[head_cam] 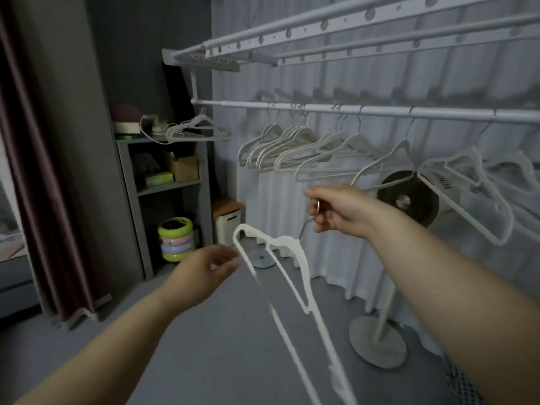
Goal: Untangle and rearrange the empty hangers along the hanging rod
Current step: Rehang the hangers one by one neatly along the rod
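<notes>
Head view. Nearest the camera: two bare forearms reach in from the bottom corners, and between them a white hanger dangles, tilted, its long bar running down out of frame. Right hand has fingers pinched shut on the metal hook of that hanger, held below the rod and clear of it. Left hand is blurred, fingers spread and loosely curled, just beside the hanger's upper shoulder; contact cannot be told.

Rod runs horizontally across the frame, under a rack of rails. A bunch of hangers hangs crowded together at the rod's left part, overlapping. Further right, single hangers sit spaced apart; the rightmost ones hang skewed and crossed over each other.

More loose hangers lie piled on top of a grey shelf at left. A stack of pastel rings stands on the floor by the shelf. A fan on a round-footed stand sits behind the right arm. White curtain backs the rod.
</notes>
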